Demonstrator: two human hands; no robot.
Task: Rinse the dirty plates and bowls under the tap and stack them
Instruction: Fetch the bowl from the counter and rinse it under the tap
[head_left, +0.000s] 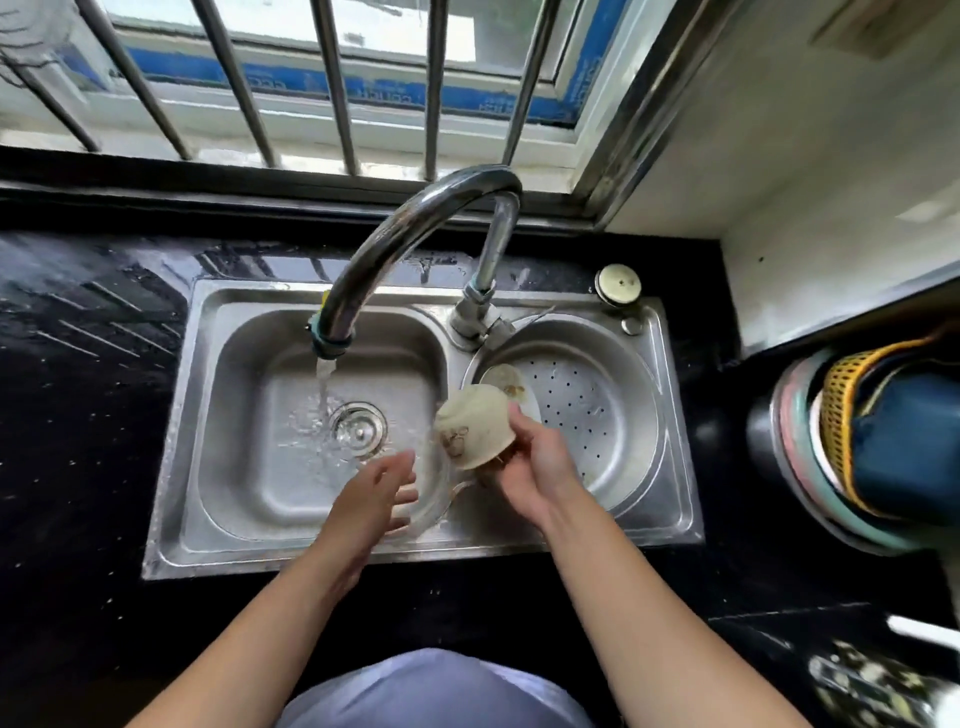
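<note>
Bowl (475, 434), cream and tipped over, sits mid-frame in your right hand (530, 462), whose grip pinches its rim; your left hand (382, 493) is spread empty. Tap (410, 244) runs left of it. One dirty plate (511, 387) waits; nothing looks stacked yet.

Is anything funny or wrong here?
Yes: the tap runs into the left basin with nothing under it, while the right hand holds the bowl upside down off to the side.
</note>
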